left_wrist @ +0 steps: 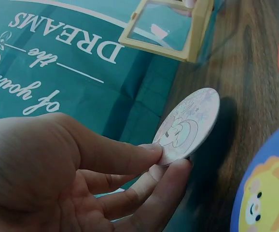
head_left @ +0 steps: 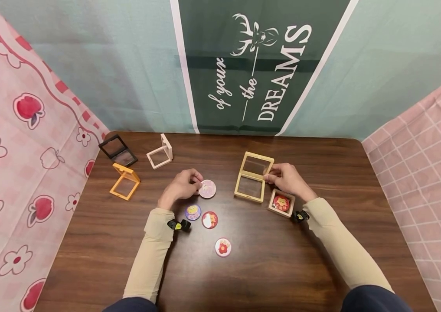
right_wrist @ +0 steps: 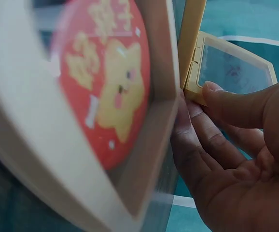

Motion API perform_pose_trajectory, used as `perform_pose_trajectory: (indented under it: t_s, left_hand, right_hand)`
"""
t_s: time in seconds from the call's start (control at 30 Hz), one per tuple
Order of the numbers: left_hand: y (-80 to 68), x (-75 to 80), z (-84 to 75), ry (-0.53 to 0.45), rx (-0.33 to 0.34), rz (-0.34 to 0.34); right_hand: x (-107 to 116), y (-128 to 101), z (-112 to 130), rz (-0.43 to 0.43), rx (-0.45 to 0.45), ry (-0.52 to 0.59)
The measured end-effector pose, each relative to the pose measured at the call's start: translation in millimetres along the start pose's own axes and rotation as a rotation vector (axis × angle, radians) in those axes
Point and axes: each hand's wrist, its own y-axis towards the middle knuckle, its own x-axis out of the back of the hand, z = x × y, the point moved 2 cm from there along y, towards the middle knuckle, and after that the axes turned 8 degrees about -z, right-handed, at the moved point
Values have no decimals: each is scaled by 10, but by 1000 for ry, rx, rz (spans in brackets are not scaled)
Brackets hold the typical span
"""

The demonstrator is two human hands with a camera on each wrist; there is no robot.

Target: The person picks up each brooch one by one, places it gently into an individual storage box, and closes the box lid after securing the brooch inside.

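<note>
My left hand pinches a pale pink round badge by its edge, between thumb and fingers, tilted just above the table; the left wrist view shows the pinched badge close up. My right hand grips the right edge of an open yellow hinged frame case with clear film panes, its thumb pressed on the case's hinge corner. Right under that wrist lies a closed beige frame case with a red badge inside.
Loose badges lie near my left forearm: a purple one, a red-and-white one, a pink one with a red flower. Open black, orange and pale pink frame cases stand at the back left. Cloth backdrops surround the wooden table.
</note>
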Motion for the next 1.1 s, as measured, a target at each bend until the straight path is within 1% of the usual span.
perform_pose_trajectory:
  t_s: [0.13, 0.33, 0.53, 0.67, 0.93, 1.1]
  left_hand:
    - [-14, -2, -30, -22, -8, 12]
    - [-21, -29, -64, -76, 5, 27]
    - [-27, -62, -91, -89, 5, 40]
    - [-34, -89, -119, -104, 5, 50]
    - [-39, -184, -156, -157, 14, 71]
    - [-31, -257, -173, -158, -7, 65]
  right_hand:
    - [-34, -48, 35, 1, -6, -3]
    - [-96, -104, 61, -8, 15, -17]
    - [-142, -150, 72, -25, 37, -33]
    - [-171, -181, 81, -38, 34, -43]
    - [-189, -273, 129, -52, 21, -52]
    - [-201, -304, 151, -77, 18, -63]
